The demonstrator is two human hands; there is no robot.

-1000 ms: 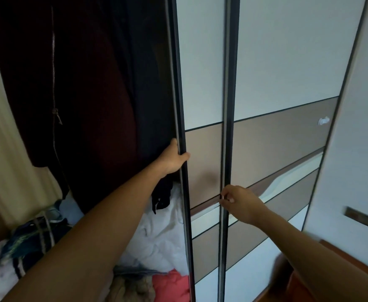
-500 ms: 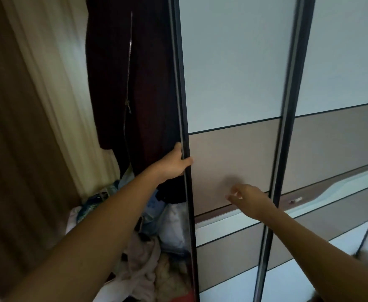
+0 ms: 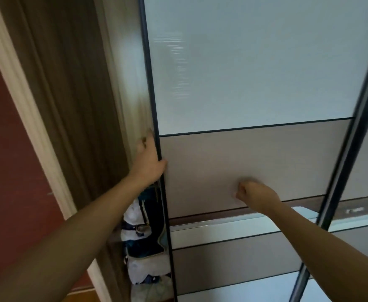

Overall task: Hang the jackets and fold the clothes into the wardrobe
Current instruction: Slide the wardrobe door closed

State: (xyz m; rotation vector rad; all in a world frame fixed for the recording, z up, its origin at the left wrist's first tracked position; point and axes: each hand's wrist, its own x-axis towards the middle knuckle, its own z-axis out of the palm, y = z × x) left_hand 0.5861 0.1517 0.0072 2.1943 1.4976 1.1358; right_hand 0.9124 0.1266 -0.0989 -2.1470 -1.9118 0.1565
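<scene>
Wardrobe door (image 3: 244, 162) further left (left fingers (image 3: 144, 146) around its edge)

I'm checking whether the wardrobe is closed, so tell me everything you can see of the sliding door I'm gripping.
The sliding door stands upright in a thin dark frame. Its face is banded: glossy white on top, matte taupe beneath, then a dark strip and more white and taupe bands. The left hand grips its left edge; the right hand, curled in a fist, rests against the taupe band. A narrow gap beside it shows piled clothes.
</scene>
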